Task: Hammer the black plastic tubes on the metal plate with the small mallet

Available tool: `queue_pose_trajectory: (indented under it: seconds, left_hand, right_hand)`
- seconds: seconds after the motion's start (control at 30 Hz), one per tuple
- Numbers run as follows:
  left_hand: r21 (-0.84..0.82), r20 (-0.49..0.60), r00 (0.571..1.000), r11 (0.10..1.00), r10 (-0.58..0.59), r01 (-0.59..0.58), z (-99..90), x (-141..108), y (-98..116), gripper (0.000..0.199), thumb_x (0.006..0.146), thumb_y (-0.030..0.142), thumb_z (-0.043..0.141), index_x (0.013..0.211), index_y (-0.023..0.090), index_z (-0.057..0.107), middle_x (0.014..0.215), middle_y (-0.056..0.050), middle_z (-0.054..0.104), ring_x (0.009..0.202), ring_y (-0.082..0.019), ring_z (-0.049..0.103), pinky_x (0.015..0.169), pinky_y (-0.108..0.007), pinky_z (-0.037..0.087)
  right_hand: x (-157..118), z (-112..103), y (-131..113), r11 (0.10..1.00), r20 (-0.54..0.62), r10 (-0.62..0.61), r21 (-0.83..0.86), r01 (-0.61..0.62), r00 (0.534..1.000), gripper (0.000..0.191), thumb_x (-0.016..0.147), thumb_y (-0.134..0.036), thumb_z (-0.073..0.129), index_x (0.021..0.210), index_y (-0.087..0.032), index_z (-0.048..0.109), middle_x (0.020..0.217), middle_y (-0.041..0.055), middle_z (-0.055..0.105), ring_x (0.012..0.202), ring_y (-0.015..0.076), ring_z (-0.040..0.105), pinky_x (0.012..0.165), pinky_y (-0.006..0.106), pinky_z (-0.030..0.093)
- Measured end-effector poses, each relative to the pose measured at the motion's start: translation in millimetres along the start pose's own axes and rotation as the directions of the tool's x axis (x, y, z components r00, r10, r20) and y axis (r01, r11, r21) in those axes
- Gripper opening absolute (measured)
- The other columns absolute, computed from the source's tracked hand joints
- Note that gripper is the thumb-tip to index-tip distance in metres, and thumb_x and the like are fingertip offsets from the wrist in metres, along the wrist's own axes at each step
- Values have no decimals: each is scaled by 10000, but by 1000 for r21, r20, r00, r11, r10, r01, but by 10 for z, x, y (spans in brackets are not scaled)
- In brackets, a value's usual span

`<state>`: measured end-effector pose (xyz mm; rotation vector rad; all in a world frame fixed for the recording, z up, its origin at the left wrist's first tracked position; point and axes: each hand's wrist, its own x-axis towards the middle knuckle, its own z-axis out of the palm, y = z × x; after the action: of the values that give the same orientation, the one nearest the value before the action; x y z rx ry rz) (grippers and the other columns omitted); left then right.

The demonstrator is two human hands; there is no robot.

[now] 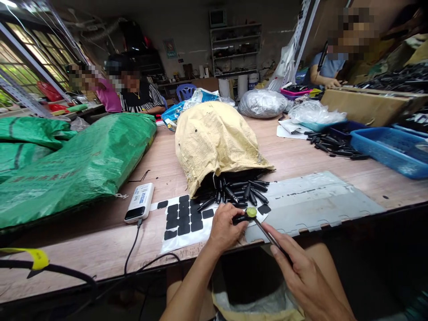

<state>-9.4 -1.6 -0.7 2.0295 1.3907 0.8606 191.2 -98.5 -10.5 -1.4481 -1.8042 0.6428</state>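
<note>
My left hand (225, 226) pinches a black pen-like tube (239, 219) at the table's front edge. My right hand (297, 263) grips a slim metal rod-like tool (264, 229) that slants up to the left. At its tip, beside the tube's end, is a yellow-green round piece (251, 211); whether it sits on the tool or the tube I cannot tell. Just beyond my hands, a heap of black tubes (247, 192) spills from a yellow woven sack (217, 138). Under my left hand lies a white sheet with black rounded-square stickers (183, 218).
A grey sheet (317, 200) covers the front right. To the left are a white power bank (139, 203) with a cable and green sacks (83, 160). Blue baskets (391, 151) stand at the right. Below the edge, an open bag (257, 305) rests between my legs. Other people sit farther back.
</note>
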Motion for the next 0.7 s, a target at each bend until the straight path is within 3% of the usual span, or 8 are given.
queue_pose_trajectory:
  seconds: [0.1,0.17,0.27,0.33,0.53,0.63,0.7]
  left_hand:
    - [7,-10,1000,1000,-7,7,2,1,-3,162,766,190,749,922,231,737,840,-15,622,895,-220,523,808,-339,410]
    - [12,-13,1000,1000,-6,6,-3,-1,3,175,746,169,745,910,226,731,833,-12,620,885,-216,522,803,-336,413]
    - [10,-19,1000,1000,2,-2,-11,-8,15,195,737,155,729,917,232,729,840,-11,624,880,-215,526,803,-335,417]
    - [15,-21,1000,1000,4,-4,-10,-9,12,191,740,159,724,915,235,728,843,-12,626,883,-218,529,803,-337,419]
    - [33,5,1000,999,1,-1,-4,3,-5,148,803,242,744,951,239,740,865,-23,634,899,-224,531,810,-349,413]
    - [26,43,998,998,54,-55,-82,-84,159,134,901,313,677,1002,245,733,923,-35,658,930,-226,543,840,-356,408]
    - [-45,133,987,995,92,-87,-155,-224,341,165,965,330,595,1046,254,716,973,-35,683,942,-213,575,849,-336,419]
  right_hand:
    - [14,-144,89,996,-75,15,-82,-21,997,485,1008,-321,420,1488,-317,486,1398,52,603,1258,208,597,1042,318,522]
    - [4,-234,168,981,-114,11,-190,-33,993,485,998,-327,419,1475,-322,504,1283,61,658,1119,205,663,914,291,568]
    - [-40,-294,283,911,-162,12,-406,-78,987,489,981,-332,419,1458,-354,524,1078,50,693,876,187,693,684,261,558]
    - [-73,-283,328,857,-177,15,-505,-104,984,495,980,-329,408,1461,-377,515,1007,38,683,788,174,674,610,254,526]
    - [-87,-223,384,823,-172,12,-558,-107,985,499,987,-343,390,1472,-384,500,933,22,706,741,183,678,591,266,523]
    - [-64,-257,451,832,-140,18,-547,-93,990,495,981,-365,403,1464,-412,501,949,-5,748,709,188,690,575,274,533]
    - [-47,-295,481,850,-106,18,-521,-71,994,491,971,-385,426,1452,-423,512,987,-20,769,700,187,702,564,269,542]
